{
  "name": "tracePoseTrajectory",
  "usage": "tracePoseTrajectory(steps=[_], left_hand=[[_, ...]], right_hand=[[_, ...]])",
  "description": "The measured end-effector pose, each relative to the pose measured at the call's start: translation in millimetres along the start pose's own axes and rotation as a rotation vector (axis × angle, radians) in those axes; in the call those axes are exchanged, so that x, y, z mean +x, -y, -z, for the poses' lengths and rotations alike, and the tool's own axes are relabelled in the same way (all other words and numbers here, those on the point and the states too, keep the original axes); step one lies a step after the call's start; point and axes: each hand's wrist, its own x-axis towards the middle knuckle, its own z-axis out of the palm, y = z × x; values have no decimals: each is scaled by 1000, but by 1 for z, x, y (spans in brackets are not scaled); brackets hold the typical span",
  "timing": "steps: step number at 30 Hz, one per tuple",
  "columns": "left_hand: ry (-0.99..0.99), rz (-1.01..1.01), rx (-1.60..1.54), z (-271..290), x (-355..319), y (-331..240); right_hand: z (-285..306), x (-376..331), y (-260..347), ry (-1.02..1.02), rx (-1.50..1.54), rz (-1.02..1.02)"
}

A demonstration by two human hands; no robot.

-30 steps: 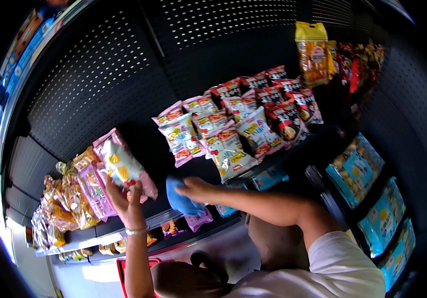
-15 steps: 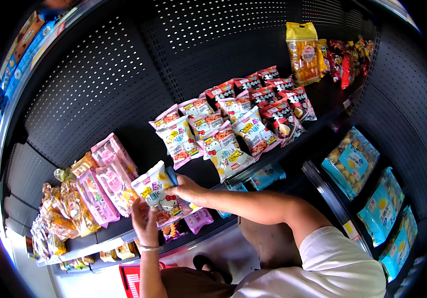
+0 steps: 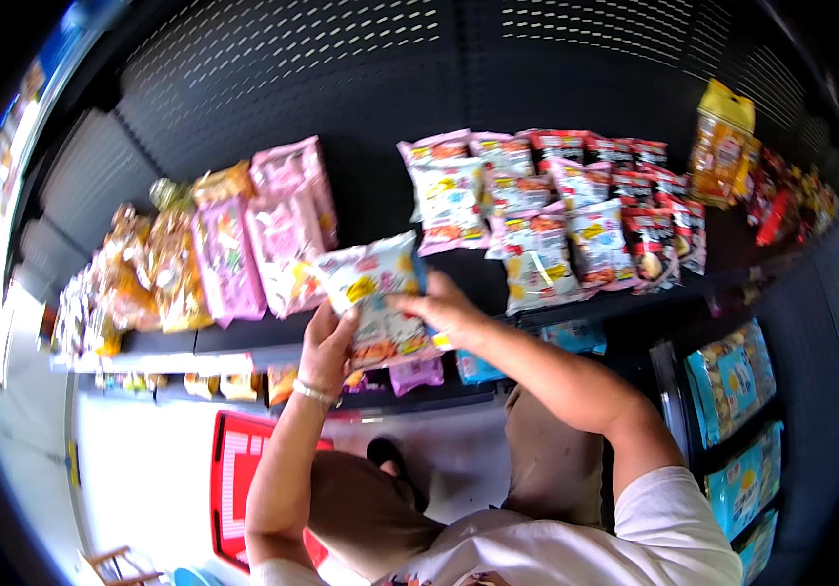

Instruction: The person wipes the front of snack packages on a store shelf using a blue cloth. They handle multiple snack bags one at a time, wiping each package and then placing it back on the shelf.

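A white and pink snack bag (image 3: 366, 276) with a cartoon print is held between my two hands, just in front of the shelf edge. My left hand (image 3: 327, 344) grips its lower left side, thumb on the front. The fingers of my right hand (image 3: 447, 308) are closed on its right side. Behind that side shows a strip of something blue, too blurred to name. Similar white and pink bags (image 3: 538, 259) stand in rows on the shelf beyond, beside red and black snack bags (image 3: 652, 234).
Pink packages (image 3: 227, 259) and clear bread bags (image 3: 177, 269) fill the shelf's left part. A yellow bag (image 3: 722, 146) stands at the far right, above blue packages (image 3: 732, 381) on a lower shelf. On the floor at lower left is a red basket (image 3: 224, 493).
My view has turned, so the shelf lies more level and more of the red basket shows. Both hands still hold the snack bag, which now appears farther right and higher.
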Motion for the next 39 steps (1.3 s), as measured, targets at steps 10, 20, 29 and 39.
tracePoseTrajectory(steps=[10,20,29,39], left_hand=[[-29,33,28,6,-1,1],[32,246,-260,0,2,3],[-86,167,-216,-11,7,15],[-22,76,-153,-20,18,34]], right_hand=[[-7,-6,10,36,-68,-94],[-1,-8,9,-33,-48,-96],[18,-2,9,-395,-419,287],[-32,-19,11,-56,-1020,701]])
